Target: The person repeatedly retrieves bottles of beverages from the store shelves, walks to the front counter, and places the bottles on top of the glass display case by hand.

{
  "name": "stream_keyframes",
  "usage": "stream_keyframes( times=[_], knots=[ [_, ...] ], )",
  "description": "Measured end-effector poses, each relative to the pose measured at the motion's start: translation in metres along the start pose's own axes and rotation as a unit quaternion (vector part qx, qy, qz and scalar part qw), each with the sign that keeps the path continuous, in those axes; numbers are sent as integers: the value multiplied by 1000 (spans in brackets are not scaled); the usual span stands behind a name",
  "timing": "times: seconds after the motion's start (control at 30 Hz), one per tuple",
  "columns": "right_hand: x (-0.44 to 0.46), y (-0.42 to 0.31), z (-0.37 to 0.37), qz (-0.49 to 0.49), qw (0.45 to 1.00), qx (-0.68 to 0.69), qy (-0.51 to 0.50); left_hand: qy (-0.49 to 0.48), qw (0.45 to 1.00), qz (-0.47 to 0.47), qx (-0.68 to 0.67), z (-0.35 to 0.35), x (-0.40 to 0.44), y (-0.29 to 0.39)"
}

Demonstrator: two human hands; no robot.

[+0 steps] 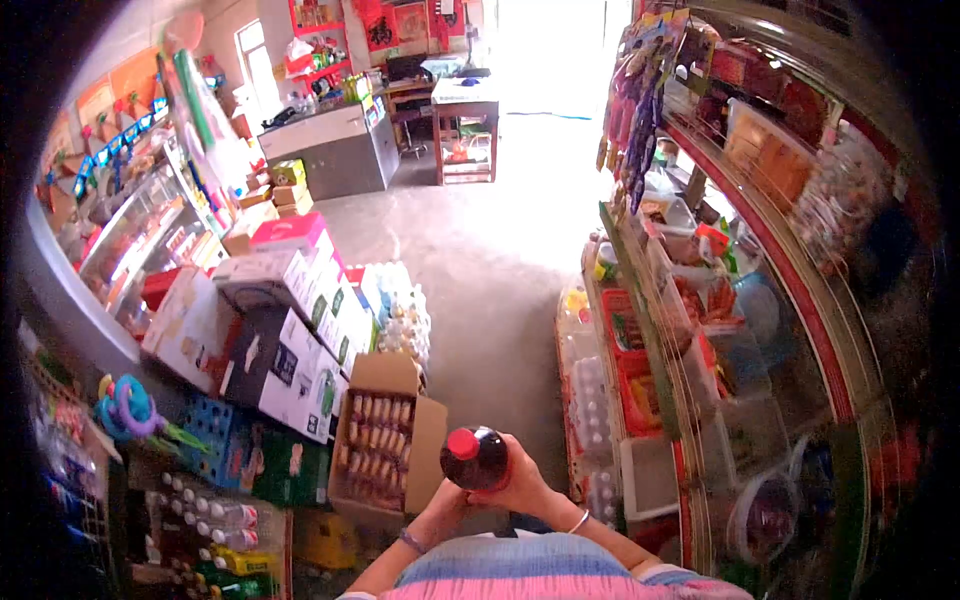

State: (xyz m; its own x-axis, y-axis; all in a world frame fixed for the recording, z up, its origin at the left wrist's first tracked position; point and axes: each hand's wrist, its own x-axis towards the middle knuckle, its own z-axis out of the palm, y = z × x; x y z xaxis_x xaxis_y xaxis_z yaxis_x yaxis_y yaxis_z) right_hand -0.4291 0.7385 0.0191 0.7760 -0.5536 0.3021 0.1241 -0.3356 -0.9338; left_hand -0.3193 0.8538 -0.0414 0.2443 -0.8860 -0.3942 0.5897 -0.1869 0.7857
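Observation:
A dark bottle (487, 463) with a red cap, seen from above, is held upright in front of my body. My right hand (527, 483) wraps round its right side, a pale bangle on the wrist. From the left, my left hand (446, 507) closes on the bottle's lower part; its fingertips are hidden. Just left of the hands stands an open cardboard box (424, 455) with several rows of small bottles or packs inside. Their exact kind is too small to tell.
Stacked cartons (290, 350) and bottled drinks (228, 515) line the left. On the right are shelves (650, 330) with trays and hanging packets (640, 100). A grey floor aisle (470, 290) runs to a bright doorway (560, 60), past a counter (335, 150) and a small table (466, 95).

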Motion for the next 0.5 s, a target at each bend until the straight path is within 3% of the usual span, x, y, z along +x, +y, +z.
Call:
stream_keyframes(
  times=[0.13,0.27,0.33,0.4,0.5],
  knots=[
    [93,27,-53,-55,998,37,-9,28,996,49,72,22,94,62],
    [171,41,-87,-39,992,114,-22,63,993,99,12,52,154,121],
    [201,62,-97,-25,991,128,-22,80,984,105,119,44,187,130],
    [227,79,-109,16,992,116,-37,62,986,72,139,26,218,132],
    [279,101,-120,50,992,99,-62,17,998,1,54,0,274,144]
  ],
)
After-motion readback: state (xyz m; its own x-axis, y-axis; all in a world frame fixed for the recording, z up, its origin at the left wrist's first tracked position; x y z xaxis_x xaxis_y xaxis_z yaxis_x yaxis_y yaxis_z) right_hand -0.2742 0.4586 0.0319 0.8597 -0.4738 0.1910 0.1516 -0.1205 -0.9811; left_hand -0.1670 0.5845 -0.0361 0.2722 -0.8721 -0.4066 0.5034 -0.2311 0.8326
